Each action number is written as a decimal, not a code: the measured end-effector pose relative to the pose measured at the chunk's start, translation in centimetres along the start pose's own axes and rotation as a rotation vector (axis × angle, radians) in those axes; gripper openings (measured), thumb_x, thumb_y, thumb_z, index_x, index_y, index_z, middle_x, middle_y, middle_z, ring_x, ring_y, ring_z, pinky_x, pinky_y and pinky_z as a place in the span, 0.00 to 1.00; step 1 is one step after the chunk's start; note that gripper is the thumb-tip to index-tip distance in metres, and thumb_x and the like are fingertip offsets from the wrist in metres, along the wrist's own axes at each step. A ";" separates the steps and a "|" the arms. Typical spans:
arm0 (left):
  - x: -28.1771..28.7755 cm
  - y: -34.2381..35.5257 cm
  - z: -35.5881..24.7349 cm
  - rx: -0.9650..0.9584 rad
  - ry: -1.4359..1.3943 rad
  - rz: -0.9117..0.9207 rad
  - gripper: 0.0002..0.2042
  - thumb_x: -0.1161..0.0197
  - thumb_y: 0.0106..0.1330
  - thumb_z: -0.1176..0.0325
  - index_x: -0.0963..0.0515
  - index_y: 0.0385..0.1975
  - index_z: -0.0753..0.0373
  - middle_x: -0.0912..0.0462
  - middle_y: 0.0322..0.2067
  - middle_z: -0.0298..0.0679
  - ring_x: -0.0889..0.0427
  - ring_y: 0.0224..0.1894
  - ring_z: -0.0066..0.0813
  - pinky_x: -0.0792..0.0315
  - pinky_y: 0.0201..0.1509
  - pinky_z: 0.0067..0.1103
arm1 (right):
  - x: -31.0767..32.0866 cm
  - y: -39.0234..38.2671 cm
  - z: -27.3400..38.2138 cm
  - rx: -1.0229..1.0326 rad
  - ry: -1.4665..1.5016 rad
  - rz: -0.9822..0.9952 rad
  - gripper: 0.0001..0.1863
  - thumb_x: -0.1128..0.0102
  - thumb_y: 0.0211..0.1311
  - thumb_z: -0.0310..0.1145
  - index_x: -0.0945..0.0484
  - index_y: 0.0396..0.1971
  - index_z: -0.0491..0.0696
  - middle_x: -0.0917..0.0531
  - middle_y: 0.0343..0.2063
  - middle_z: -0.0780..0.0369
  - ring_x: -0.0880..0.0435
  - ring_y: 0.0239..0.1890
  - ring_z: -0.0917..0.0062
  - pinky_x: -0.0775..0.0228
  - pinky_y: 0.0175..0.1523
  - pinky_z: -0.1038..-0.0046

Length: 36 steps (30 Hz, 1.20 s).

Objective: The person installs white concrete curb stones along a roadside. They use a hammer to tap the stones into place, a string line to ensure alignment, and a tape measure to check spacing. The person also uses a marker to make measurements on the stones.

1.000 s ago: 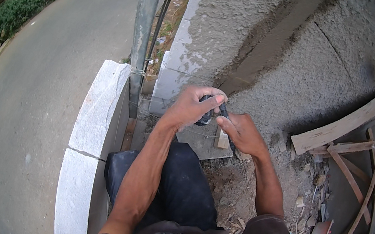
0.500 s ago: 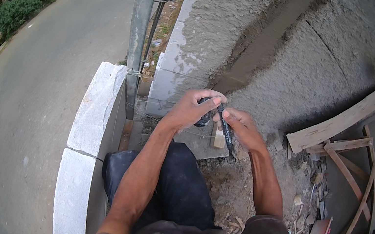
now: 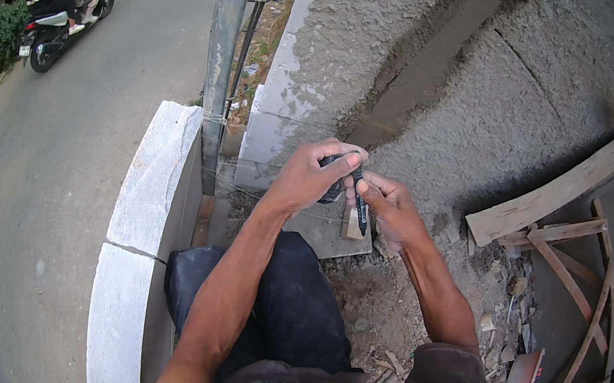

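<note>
My left hand (image 3: pixel 311 176) grips a small dark object (image 3: pixel 334 188), a roll or spool by its shape, right in front of a rough grey plastered wall (image 3: pixel 453 94). My right hand (image 3: pixel 389 209) pinches a thin dark tool (image 3: pixel 360 200) that touches the same object. Both hands meet above a flat grey slab (image 3: pixel 324 236) with a small wooden block (image 3: pixel 351 223) on it. A thin taut string (image 3: pixel 242 190) runs left from the hands toward a metal pole (image 3: pixel 223 56). My dark-trousered knee (image 3: pixel 288 302) is below.
A white stone kerb (image 3: pixel 149 189) borders the road (image 3: pixel 58 174) on the left. A rider on a motorbike (image 3: pixel 66 5) passes at the upper left. Wooden planks and a frame (image 3: pixel 570 219) lean at the right, with rubble and dirt (image 3: pixel 499 305) beneath.
The motorbike moved up the road from the lower left to the upper left. My hands stayed together on the small object, shifting slightly; the thin tool now points downward.
</note>
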<state>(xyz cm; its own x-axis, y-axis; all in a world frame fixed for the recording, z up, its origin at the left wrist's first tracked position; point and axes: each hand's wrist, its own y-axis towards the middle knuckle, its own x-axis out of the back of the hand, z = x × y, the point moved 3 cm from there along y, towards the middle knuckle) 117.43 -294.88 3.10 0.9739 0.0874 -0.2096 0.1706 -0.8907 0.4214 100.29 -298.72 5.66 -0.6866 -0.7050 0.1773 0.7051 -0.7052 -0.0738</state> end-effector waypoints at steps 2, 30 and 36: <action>-0.1 0.0 -0.1 0.017 -0.023 -0.035 0.17 0.35 0.69 0.60 0.17 0.44 0.72 0.19 0.29 0.35 0.23 0.31 0.19 0.29 0.41 0.20 | -0.1 0.0 0.3 0.059 -0.065 -0.028 0.21 0.41 0.72 0.43 0.20 0.48 0.38 0.19 0.35 0.65 0.23 0.39 0.83 0.31 0.47 0.77; 0.0 0.3 0.8 0.333 -0.189 -0.214 0.16 0.30 0.65 0.57 0.17 0.38 0.66 0.20 0.25 0.30 0.29 0.23 0.11 0.37 0.26 0.14 | 4.4 -0.9 -1.2 0.254 -0.159 -0.594 0.20 0.37 0.68 0.38 0.22 0.53 0.40 0.16 0.39 0.61 0.22 0.35 0.83 0.29 0.42 0.78; -0.1 0.4 2.4 0.413 -0.397 -0.210 0.16 0.30 0.65 0.60 0.20 0.42 0.67 0.16 0.33 0.38 0.25 0.25 0.16 0.30 0.27 0.16 | 5.0 -2.0 1.2 0.420 0.154 -0.732 0.25 0.35 0.66 0.35 0.29 0.58 0.39 0.15 0.40 0.56 0.16 0.38 0.77 0.21 0.39 0.77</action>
<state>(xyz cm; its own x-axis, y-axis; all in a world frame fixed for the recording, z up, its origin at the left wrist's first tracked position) 117.01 -296.33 1.18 0.7820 0.1780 -0.5974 0.2035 -0.9788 -0.0253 95.63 -300.73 7.92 -0.9893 -0.1065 -0.0993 0.0609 -0.9222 0.3820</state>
